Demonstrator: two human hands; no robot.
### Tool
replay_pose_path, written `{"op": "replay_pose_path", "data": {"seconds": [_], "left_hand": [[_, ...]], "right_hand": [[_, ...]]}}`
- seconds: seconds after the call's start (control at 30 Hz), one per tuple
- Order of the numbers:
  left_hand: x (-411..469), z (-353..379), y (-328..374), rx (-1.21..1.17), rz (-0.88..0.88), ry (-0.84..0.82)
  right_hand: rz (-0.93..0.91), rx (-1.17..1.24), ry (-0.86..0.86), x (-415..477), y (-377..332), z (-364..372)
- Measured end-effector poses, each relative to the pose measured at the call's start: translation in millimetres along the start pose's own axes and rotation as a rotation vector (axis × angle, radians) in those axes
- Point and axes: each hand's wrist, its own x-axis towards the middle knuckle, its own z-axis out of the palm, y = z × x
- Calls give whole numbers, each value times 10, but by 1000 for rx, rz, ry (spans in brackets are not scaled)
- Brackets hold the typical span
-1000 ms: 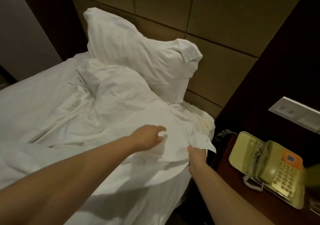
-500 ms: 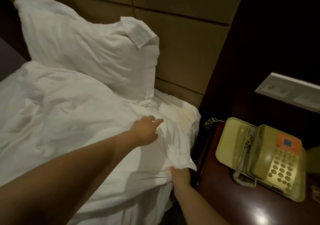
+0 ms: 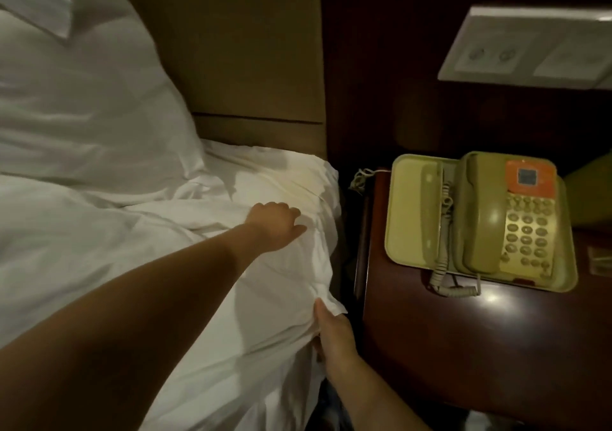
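Two hands work the white sheet [image 3: 99, 225] at the bed's [image 3: 298, 179] right edge. The left hand [image 3: 275, 225] rests on it with relaxed fingers near the head corner, and the right hand [image 3: 334, 334] pinches the sheet's corner at the edge. A narrow dark gap separates the bed from the tabletop [image 3: 463, 348] with its telephone [image 3: 480, 222].

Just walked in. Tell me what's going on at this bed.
A person is making the bed. Their right hand pinches a corner of the white sheet at the mattress edge beside the nightstand. Their left hand rests on the sheet nearer the headboard. A pillow leans against the headboard, and a telephone sits on the nightstand. The sheet is rumpled, not yet smoothed.
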Motion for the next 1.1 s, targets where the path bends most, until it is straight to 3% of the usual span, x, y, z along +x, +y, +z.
{"op": "replay_pose_path", "data": {"seconds": [0.17,0.3,0.43,0.57,0.67,0.8,0.9,0.97,1.1], "left_hand": [[319,8,297,-152,73,-271],[415,37,493,-322,136,-561],[483,-137,633,-688,267,-329],[496,-331,742,-801,341,-223],[463,-442,727,-927,315,-128],[406,-607,685,-1169,226,-279],[387,-752,550,-963,176,-109],[286,-789,340,-784,179,22],[-48,-533,-112,-454,127,62]], "right_hand": [[-76,47,283,72,95,-51],[-167,134,334,26,101,-66],[-300,161,383,-133,-15,-107],[-360,191,397,-304,-235,-199],[-508,223,330,-578,-713,-161],[-716,191,348,-681,-1546,-132],[-622,25,372,-450,-1685,-304],[-498,-266,377,-293,-1484,-451],[-436,-455,281,-166,-1194,-425]]}}
